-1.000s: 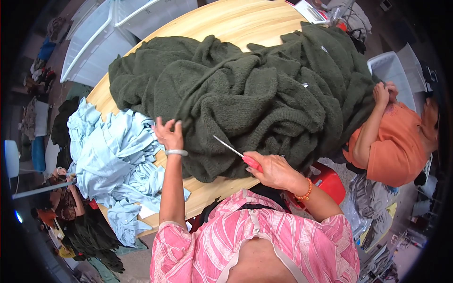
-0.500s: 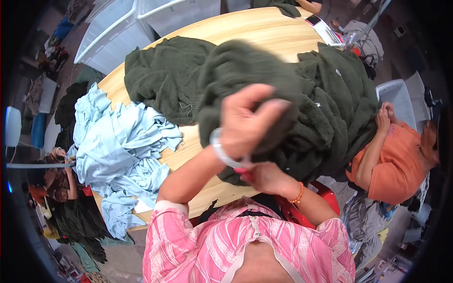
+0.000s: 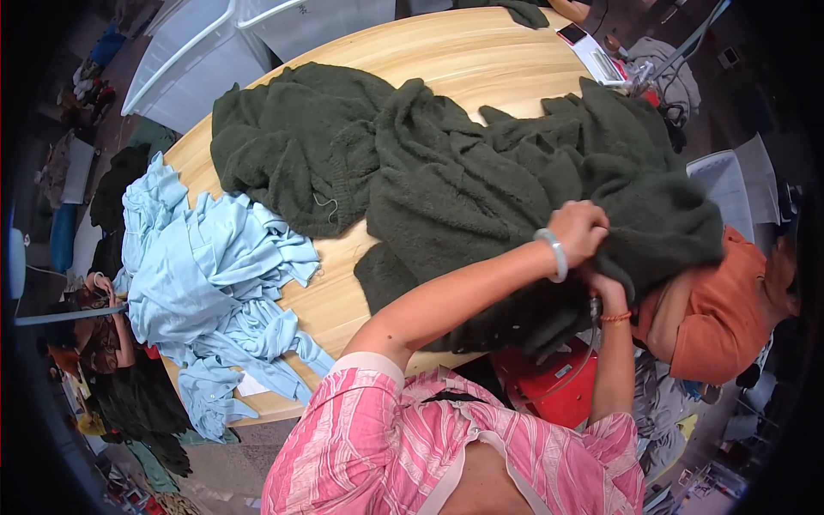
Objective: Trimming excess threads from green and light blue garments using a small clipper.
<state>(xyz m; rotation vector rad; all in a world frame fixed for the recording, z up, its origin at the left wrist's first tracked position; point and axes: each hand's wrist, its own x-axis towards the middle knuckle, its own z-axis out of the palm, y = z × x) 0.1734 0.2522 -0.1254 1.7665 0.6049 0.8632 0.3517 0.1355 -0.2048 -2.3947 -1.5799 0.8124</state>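
Note:
A heap of fuzzy dark green knit sweaters spreads over the table, in front of me and to the right. My left hand, with a pale bangle at the wrist, is closed on a fold of a dark green sweater at the right of the heap. Just below it, my right hand, wearing an orange bead bracelet, grips the same sweater from underneath; its fingertips are partly hidden by the cloth. A small metallic piece shows beside this hand, too small to name. Another dark green sweater lies to the left.
Light blue garments are piled on the left of the wooden table. White plastic bins stand beyond the far left edge. A white device lies far right. A co-worker in an orange shirt sits close on the right, by a red stool.
Both hands have moved right, carrying the sweater from the middle toward the right edge. The lifted cloth has come down over the heap. The red item by my right hand no longer shows.

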